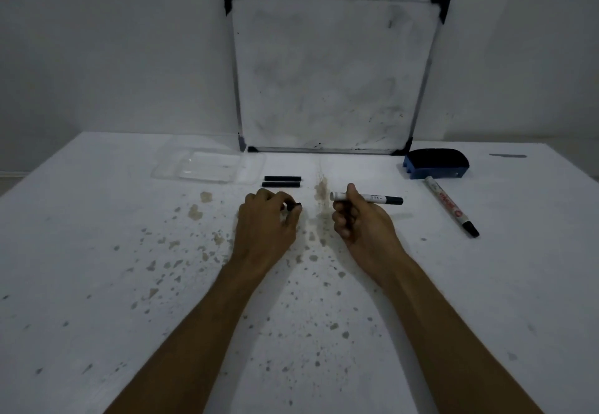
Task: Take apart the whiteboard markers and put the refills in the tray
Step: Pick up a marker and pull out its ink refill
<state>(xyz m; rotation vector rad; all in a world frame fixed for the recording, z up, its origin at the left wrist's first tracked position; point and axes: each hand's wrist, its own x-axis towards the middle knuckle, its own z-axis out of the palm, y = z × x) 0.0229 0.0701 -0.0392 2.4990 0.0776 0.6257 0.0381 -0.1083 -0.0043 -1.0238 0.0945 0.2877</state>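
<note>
- The right hand (pixel 358 219) is gripping a marker (pixel 369 198) in closed fingers, its open end facing left; the left hand (pixel 269 215) is pinching a small dark piece (pixel 294 207).
- Risk, I judge: the piece slipping and rolling away, or ink smearing skin.
- Two refills (pixel 282 181) are lying outside, just beside the clear tray (pixel 207 167).
- The white tabletop (pixel 97 284) is looking stained and speckled; a whiteboard (pixel 330 73) is leaning against the dim wall.

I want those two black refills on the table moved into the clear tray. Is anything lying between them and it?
Nothing visible does. The two black refills lie on bare table just right of the clear tray, and no object sits in the gap between them.
</note>
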